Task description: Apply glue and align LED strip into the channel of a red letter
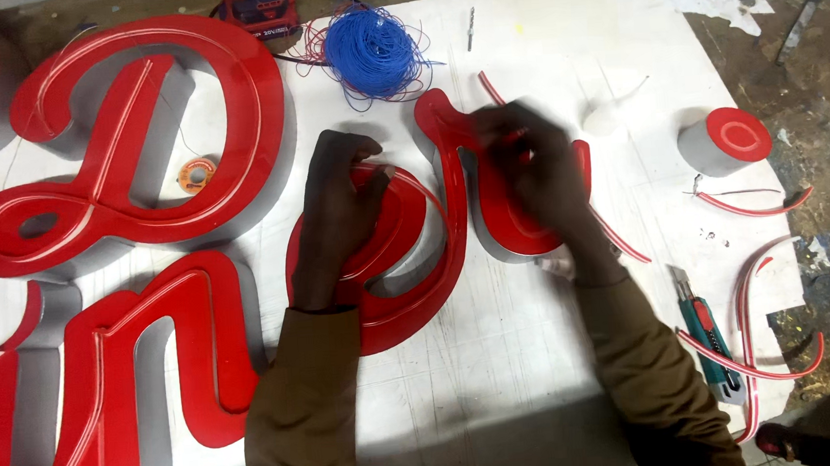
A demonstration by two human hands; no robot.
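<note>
Your left hand [340, 204] rests flat on the rounded part of the red sign letter [436, 261], fingers curled over its upper edge, pinching nothing that shows. Your right hand [532, 162] sits on the letter's taller part, fingers bunched together on the red light strip [620, 238] that runs along the face; the hand is blurred, so you cannot tell how firmly it grips. The strip's free end trails off the letter's right edge toward the lower right.

The letter lies face up in the middle of the white tabletop [503, 373]. Just left of it stand the big looped letter [127, 146] and another red letter [143, 378], close to your left forearm, so room there is tight. Above, the blue wire coil [370, 51] lies near the letter's top tip. To the right, the small round red piece [728, 140] is well apart. The utility knife [709, 334] and loose strip offcuts [764, 355] lie near the tabletop's right edge, beside your right sleeve. Bare board shows in front of you.
</note>
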